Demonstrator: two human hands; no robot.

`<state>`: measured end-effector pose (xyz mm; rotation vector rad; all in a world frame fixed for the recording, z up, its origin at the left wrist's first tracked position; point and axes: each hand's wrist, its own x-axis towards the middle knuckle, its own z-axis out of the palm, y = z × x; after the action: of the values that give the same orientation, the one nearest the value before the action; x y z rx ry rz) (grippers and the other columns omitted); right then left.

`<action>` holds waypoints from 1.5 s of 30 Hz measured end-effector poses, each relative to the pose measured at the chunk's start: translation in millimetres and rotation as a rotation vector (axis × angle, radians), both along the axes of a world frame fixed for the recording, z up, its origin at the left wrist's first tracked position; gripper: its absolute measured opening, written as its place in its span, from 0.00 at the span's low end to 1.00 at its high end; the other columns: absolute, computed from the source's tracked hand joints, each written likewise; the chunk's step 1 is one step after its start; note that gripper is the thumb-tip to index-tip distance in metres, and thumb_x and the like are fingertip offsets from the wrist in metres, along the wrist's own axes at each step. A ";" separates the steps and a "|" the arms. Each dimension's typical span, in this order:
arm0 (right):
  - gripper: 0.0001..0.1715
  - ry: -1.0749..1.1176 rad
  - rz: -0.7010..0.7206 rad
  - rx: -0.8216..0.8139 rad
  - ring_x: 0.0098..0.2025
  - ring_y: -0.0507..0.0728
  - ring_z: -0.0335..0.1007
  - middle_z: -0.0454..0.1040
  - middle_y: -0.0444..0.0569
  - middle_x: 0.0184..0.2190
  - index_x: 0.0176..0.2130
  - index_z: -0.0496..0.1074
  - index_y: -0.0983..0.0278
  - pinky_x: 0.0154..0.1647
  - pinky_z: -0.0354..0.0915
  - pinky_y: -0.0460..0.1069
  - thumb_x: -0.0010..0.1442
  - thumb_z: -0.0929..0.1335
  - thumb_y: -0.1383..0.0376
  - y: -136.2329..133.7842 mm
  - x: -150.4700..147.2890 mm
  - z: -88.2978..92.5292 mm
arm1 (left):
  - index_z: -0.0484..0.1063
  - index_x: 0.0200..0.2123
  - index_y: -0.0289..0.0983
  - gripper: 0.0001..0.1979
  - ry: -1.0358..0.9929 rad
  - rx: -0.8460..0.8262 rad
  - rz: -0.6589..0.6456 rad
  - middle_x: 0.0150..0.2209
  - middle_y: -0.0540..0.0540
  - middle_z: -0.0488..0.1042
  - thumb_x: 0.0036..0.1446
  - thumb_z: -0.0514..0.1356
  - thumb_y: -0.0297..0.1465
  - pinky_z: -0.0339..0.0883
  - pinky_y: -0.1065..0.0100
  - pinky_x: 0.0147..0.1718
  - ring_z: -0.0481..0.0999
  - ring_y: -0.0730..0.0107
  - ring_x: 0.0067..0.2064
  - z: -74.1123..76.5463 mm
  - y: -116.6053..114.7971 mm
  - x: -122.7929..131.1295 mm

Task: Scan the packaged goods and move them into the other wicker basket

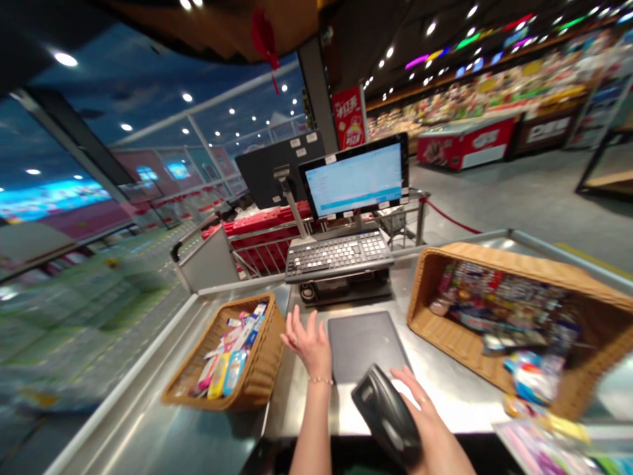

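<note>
My left hand (307, 344) is raised with its fingers spread, holding nothing, and wears a thin bracelet. It is just left of a flat dark grey pad (366, 346) on the stainless steel counter (448, 396). My right hand (424, 422) is shut around a black handheld barcode scanner (386, 414), whose body hides part of the hand. A wicker basket (271, 346) of small boxed and tube-shaped goods stands left of my left hand. A larger wicker basket (514, 269), packed with colourful packets, stands to the right of the pad.
A keyboard (339, 256) and a monitor (353, 177) stand beyond the pad. Further back are red shopping baskets (262, 231) in a metal rack. Colourful packets (531, 382) lie at the right basket's near edge. Store shelves and freezers line the far right.
</note>
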<state>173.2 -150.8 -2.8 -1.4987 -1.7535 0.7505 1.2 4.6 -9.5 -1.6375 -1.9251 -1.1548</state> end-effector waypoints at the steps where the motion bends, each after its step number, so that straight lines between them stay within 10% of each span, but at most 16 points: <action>1: 0.24 0.009 -0.013 -0.003 0.70 0.71 0.41 0.57 0.64 0.65 0.51 0.71 0.64 0.61 0.53 0.72 0.55 0.65 0.63 -0.1 0.4 2.2 | 0.77 0.42 0.41 0.11 0.006 0.000 -0.007 0.59 0.38 0.66 0.56 0.59 0.30 0.48 0.35 0.58 0.58 0.50 0.63 -0.4 -0.1 1.2; 29: 0.23 0.151 -0.231 0.049 0.66 0.66 0.55 0.66 0.58 0.61 0.49 0.75 0.59 0.60 0.61 0.61 0.52 0.68 0.62 -2.0 15.6 0.7 | 0.76 0.43 0.42 0.12 0.029 -0.054 -0.187 0.60 0.39 0.65 0.57 0.57 0.27 0.48 0.35 0.59 0.57 0.51 0.64 2.5 -4.0 49.8; 45: 0.26 0.068 -0.201 0.074 0.69 0.67 0.45 0.58 0.65 0.64 0.53 0.70 0.68 0.62 0.56 0.66 0.55 0.63 0.65 -3.3 27.7 -14.2 | 0.76 0.43 0.42 0.12 0.029 -0.070 -0.278 0.60 0.39 0.64 0.57 0.57 0.27 0.50 0.35 0.58 0.57 0.51 0.64 11.0 -3.6 79.3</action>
<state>200.8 -154.1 -17.1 -1.5531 -1.5368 0.6194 80.5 0.9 1.5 -1.9976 -1.7784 -1.1667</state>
